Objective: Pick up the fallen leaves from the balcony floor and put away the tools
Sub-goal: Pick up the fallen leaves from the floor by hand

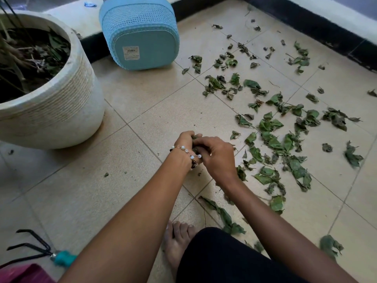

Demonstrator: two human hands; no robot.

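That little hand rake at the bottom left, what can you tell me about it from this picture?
The hand rake lies flat on the tiled floor, untouched by either hand. It has thin black prongs, bent at the tips, fanning out to the left, a silvery collar, and a teal handle whose end is hidden behind the person's left forearm. A pink object sits just below it; whether they touch is unclear.

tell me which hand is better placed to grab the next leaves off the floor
Right. The right hand sits next to the thick scatter of leaves spread out on its side. The left hand, wearing a beaded bracelet, already holds a bunch of leaves in its grip, with mostly bare tile on its side.
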